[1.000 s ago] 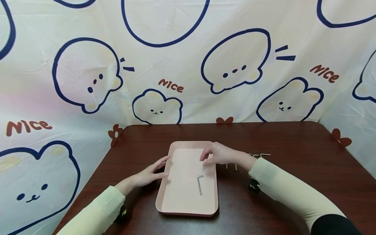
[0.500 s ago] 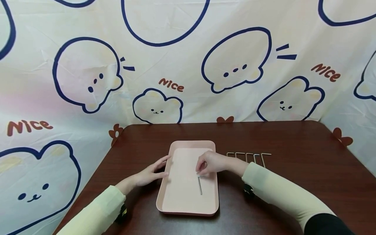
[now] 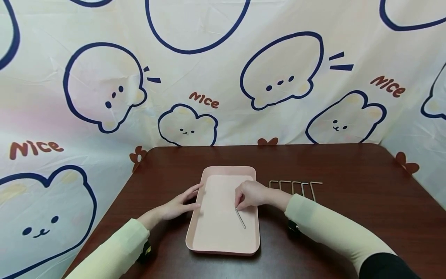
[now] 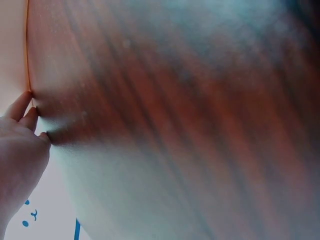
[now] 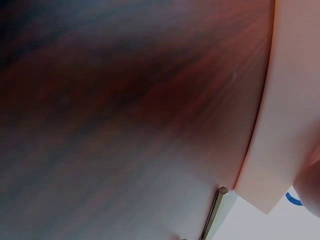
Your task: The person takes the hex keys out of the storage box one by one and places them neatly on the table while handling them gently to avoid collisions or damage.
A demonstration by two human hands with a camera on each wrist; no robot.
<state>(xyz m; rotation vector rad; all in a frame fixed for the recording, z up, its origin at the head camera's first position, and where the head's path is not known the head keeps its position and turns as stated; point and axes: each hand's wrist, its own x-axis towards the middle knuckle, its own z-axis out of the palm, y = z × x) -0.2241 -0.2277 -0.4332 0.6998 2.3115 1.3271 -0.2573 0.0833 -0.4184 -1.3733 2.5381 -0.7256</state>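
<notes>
In the head view, a silver hex key (image 3: 241,219) lies in the pink tray (image 3: 212,232), its long arm slanting toward the near right. The right hand (image 3: 251,193) is over the tray's right side, with thumb and fingertips pinching the key's bent end. The short arm is hidden by the fingers. The left hand (image 3: 177,206) rests its fairly straight, spread fingertips against the tray's left rim. In the left wrist view, the left hand (image 4: 22,147) touches the tray's edge. Only a sliver of the right hand (image 5: 311,182) shows in the right wrist view.
Several more hex keys (image 3: 293,186) lie in a row on the dark wooden table (image 3: 334,166), right of the tray, partly hidden by the right forearm. The end of one hex key (image 5: 217,207) shows in the right wrist view. A cartoon-print cloth (image 3: 230,73) hangs behind the table.
The right hand has come down and nearer inside the tray and taken hold of the hex key's bent end. The key's long arm has swung to the right. The left hand has stayed put.
</notes>
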